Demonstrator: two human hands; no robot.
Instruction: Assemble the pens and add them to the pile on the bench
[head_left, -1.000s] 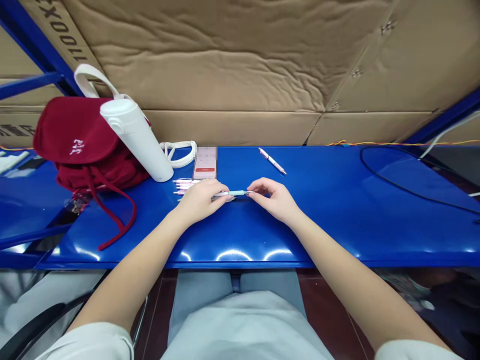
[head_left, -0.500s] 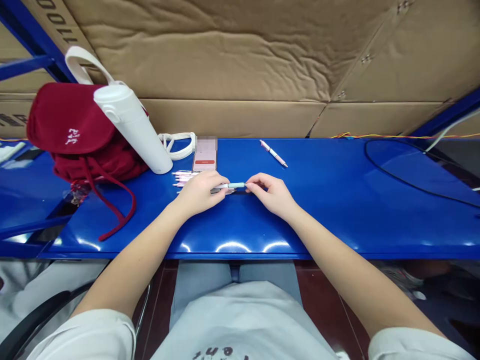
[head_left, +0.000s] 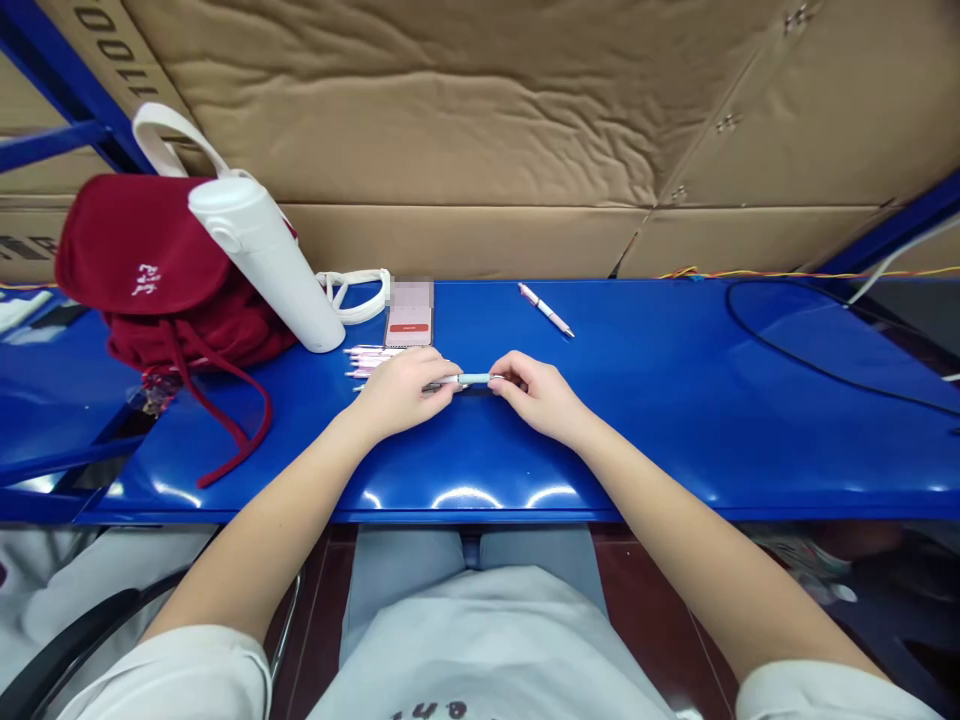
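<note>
My left hand [head_left: 401,388] and my right hand [head_left: 536,393] meet over the middle of the blue table [head_left: 660,420]. Between them lies a pale blue pen [head_left: 472,379], held level just above the table top. The left fingers are closed round its left end. At its right end the right fingers pinch the tip. Just behind my left hand lies a small heap of several pink pens [head_left: 367,358].
A phone [head_left: 410,315] lies behind the pens. A white bottle [head_left: 259,258] leans against a red bag [head_left: 154,270] at the left, with a white strap [head_left: 352,292] beside it. One white pen [head_left: 546,309] lies farther back. Cardboard [head_left: 487,130] walls the rear.
My right hand has slid left along the pen until its fingers cover the tip. The left hand has stayed where it was.
</note>
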